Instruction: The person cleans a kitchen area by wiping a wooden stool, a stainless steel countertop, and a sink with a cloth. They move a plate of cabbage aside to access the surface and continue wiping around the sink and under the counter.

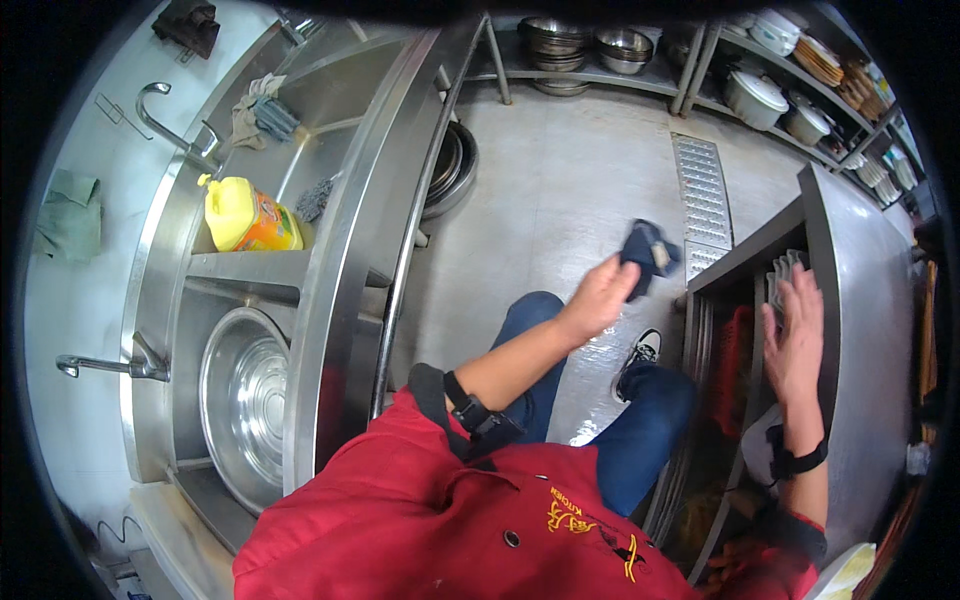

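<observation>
My left hand grips a dark navy cloth, which hangs blurred over the floor and shows a pale patch. On the other side, my right hand has its fingers spread and holds nothing. It is at the upper opening of a stainless steel cabinet, beside a row of white dishes on the shelf. Whether its fingers touch the dishes or the cabinet, I cannot tell. Lower in the cabinet is a red plastic basket, partly in shadow.
Left stands a steel sink with a yellow jug, rags and a large metal basin. Under it are round pans. A drain grate crosses the floor. Shelves at the back hold bowls and pots.
</observation>
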A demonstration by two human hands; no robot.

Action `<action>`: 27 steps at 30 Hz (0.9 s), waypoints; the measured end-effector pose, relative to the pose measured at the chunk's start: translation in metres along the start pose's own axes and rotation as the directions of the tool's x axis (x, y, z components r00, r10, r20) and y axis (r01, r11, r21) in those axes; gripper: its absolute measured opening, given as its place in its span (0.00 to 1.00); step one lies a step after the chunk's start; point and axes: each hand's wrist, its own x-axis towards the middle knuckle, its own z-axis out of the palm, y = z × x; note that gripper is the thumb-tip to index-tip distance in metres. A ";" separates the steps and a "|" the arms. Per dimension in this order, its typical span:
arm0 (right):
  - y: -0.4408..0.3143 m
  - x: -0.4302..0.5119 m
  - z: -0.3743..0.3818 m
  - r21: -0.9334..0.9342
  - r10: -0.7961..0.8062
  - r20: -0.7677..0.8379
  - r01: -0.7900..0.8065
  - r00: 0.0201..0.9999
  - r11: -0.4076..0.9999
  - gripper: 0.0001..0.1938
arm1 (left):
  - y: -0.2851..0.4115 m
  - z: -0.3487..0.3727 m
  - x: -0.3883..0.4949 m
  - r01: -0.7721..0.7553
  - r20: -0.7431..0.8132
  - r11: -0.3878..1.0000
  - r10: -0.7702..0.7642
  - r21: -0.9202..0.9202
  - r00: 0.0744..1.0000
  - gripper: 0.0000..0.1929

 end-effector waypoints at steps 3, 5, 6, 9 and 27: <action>-0.052 0.002 0.031 0.669 0.143 0.379 -0.378 0.914 0.640 0.22 | 0.012 0.016 -0.001 0.062 0.068 0.988 -0.053 -0.139 0.996 0.19; -0.097 0.012 0.075 0.704 0.185 0.531 -0.552 0.827 0.446 0.26 | 0.016 0.010 -0.007 0.185 0.046 0.950 -0.179 -0.250 0.983 0.19; -0.108 0.013 0.089 0.710 0.019 0.610 -0.557 0.792 0.431 0.25 | 0.018 0.002 -0.012 0.184 -0.062 0.949 -0.206 -0.258 0.977 0.19; -0.158 0.014 0.144 0.805 -0.179 0.587 -0.546 0.790 0.231 0.25 | 0.029 -0.048 -0.036 0.209 -0.404 0.977 -0.208 -0.044 0.891 0.18; -0.171 0.031 0.349 0.731 0.117 0.562 -0.558 0.819 0.392 0.20 | -0.035 -0.305 -0.022 0.313 -0.246 -0.650 0.196 0.692 0.949 0.18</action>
